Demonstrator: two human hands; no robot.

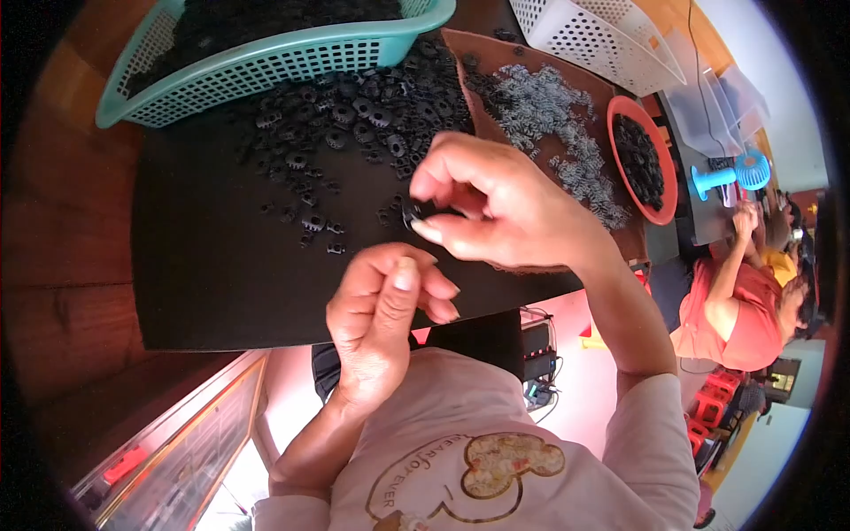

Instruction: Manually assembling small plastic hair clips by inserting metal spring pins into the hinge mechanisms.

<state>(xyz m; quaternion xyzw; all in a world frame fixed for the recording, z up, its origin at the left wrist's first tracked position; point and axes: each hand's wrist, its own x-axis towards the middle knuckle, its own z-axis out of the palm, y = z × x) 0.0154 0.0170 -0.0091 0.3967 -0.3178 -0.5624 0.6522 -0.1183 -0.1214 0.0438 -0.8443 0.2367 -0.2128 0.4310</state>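
Between the thumb and fingers of my right hand (pixel 509 199) is a small black clip piece (pixel 425 211), toothed like part of a hair claw clip. Just below and to its left is my left hand (pixel 376 305), thumb pressed toward curled fingers; whatever is inside that pinch is hidden. Loose black clip pieces (pixel 363 111) lie scattered across the dark tabletop (pixel 230 292) beyond both hands. A heap of small silvery metal springs (pixel 536 106) rests on a brown cloth (pixel 633 246), past my right wrist.
A teal basket (pixel 292 55) full of black pieces stands at the back left. On the right are a red bowl (pixel 664 211) of black pieces, a white perforated basket (pixel 575 35) and a blue fan (pixel 753 170). Farther right sits a person in a red shirt (pixel 739 314).
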